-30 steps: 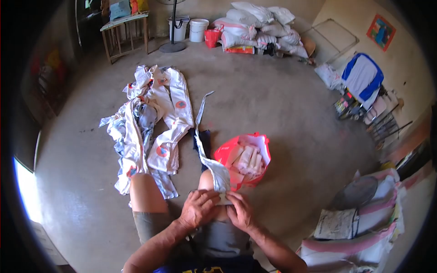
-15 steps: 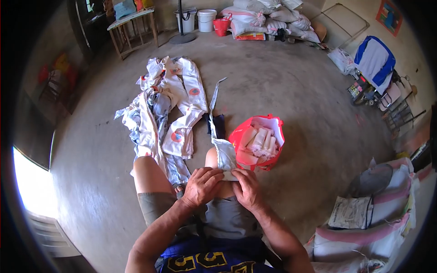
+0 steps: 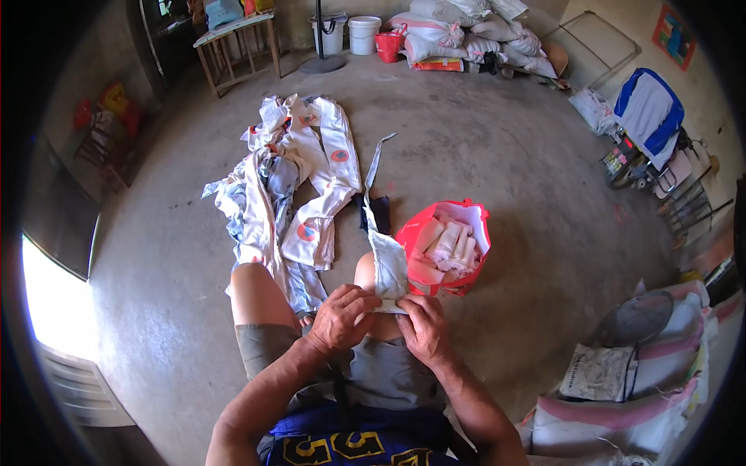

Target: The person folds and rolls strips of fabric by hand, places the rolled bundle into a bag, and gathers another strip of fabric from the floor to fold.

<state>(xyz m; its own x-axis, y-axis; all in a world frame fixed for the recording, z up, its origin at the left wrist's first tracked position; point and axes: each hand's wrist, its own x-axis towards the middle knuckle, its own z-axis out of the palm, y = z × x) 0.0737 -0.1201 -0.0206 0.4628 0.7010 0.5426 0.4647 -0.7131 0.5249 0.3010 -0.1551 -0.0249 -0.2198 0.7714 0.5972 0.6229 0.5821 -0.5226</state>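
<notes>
My left hand (image 3: 342,317) and my right hand (image 3: 426,330) meet over my right knee. Their fingers are closed on the two ends of a white cloth roll (image 3: 386,306). From that roll a whitish cloth strip (image 3: 391,268) runs over the knee and narrows to a thin tail on the floor. Beside the knee stands a red bag (image 3: 420,229), open at the top, with several pale rolled bundles (image 3: 457,250) inside. Left of the strip lies a heap of long white cloth pieces (image 3: 322,203) with orange and blue round prints.
A dark cloth (image 3: 378,211) lies under the strip's tail. Stuffed sacks (image 3: 606,423) are at the lower right, with more sacks (image 3: 435,31) along the back wall. White buckets (image 3: 364,37), a stand base (image 3: 322,64) and a small table (image 3: 233,35) are at the back.
The view has shifted slightly. Both hands keep their grip on the roll at the knee. The strip just beyond it looks a little more spread out.
</notes>
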